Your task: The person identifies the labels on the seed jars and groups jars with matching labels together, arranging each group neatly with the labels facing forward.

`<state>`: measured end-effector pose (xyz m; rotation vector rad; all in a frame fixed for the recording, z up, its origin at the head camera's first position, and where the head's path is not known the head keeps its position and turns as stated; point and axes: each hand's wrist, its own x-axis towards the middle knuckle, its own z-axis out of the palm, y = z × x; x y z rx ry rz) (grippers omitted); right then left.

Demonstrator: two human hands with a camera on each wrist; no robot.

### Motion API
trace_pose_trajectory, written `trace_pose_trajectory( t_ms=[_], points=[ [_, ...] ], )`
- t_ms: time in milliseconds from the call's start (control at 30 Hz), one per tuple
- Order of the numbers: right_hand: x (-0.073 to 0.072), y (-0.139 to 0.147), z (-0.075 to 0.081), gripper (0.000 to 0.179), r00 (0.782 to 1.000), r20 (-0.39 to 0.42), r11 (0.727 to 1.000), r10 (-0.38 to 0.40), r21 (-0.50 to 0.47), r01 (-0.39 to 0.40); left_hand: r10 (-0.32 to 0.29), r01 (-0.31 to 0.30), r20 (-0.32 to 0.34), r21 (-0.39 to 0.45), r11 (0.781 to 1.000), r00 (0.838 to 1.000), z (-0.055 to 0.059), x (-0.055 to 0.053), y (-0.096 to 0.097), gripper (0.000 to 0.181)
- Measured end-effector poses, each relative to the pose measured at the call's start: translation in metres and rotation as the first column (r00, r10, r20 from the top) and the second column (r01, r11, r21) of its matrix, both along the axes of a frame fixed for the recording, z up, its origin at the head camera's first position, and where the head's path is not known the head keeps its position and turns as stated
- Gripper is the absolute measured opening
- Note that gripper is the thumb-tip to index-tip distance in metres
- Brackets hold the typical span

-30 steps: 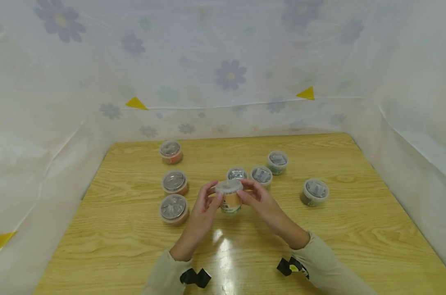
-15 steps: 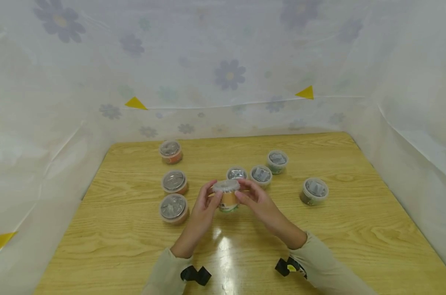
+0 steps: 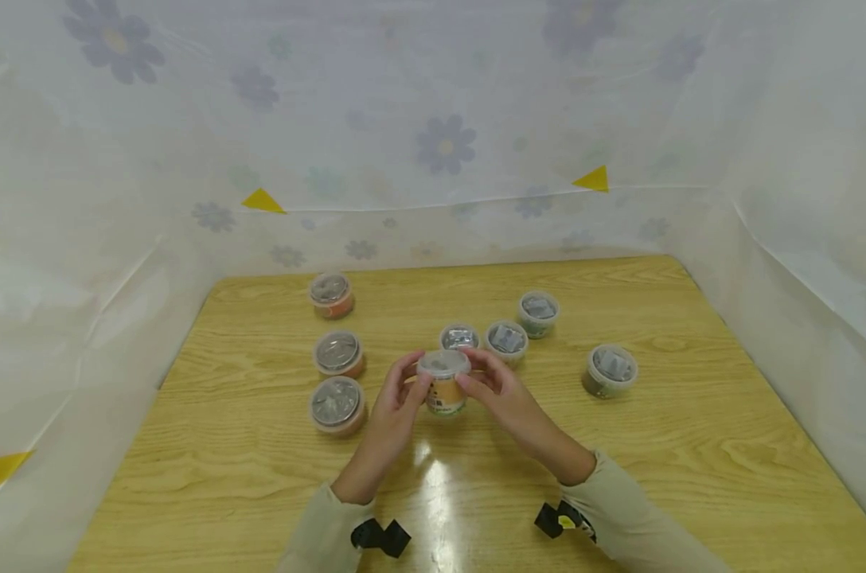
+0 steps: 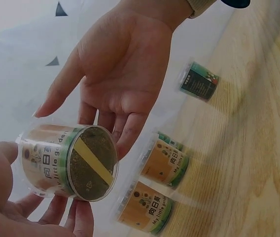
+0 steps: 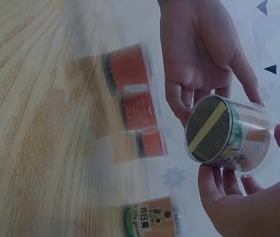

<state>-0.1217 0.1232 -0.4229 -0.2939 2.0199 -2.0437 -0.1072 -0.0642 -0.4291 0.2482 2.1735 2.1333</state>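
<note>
Both hands hold a clear, lidded plastic cup (image 3: 445,391) above the table. It has an orange and green "My little garden" label. Dark, soil-like material and a yellow strip show at its base in the left wrist view, where the cup (image 4: 91,163) lies sideways in the picture. The left hand (image 3: 392,418) grips its left side, thumb to the front. From the right, the right hand (image 3: 519,406) grips it likewise. Just behind stand two similar cups, one partly hidden cup (image 3: 459,336) and another cup (image 3: 507,341) close to the right fingers.
Three red-labelled cups, the nearest cup (image 3: 337,404) among them, form a column on the left. A green-labelled cup (image 3: 538,312) stands farther back, and a dark-labelled cup (image 3: 610,370) at right. White floral sheeting (image 3: 433,231) encloses the wooden table (image 3: 691,477).
The held cup has shifted slightly left and then back right, tilting a little between the hands. Both hands keep their grip; the other cups stay in place.
</note>
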Motion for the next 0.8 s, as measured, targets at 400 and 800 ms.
trace_pose_trajectory(
  t_ms=[400,800],
  points=[
    [0.0033,0.0000,0.0003,0.054,0.998,-0.009,0.997,0.065,0.043,-0.065,-0.072,0.070,0.046,0.054,0.996,0.996,0.0001,0.0013,0.0025,0.052],
    [0.0001,0.0003,0.0000,0.045,0.999,-0.015,0.997,-0.048,-0.062,0.047,0.001,0.001,-0.032,0.056,0.998,0.999,0.0025,-0.0044,-0.0004,0.046]
  ],
)
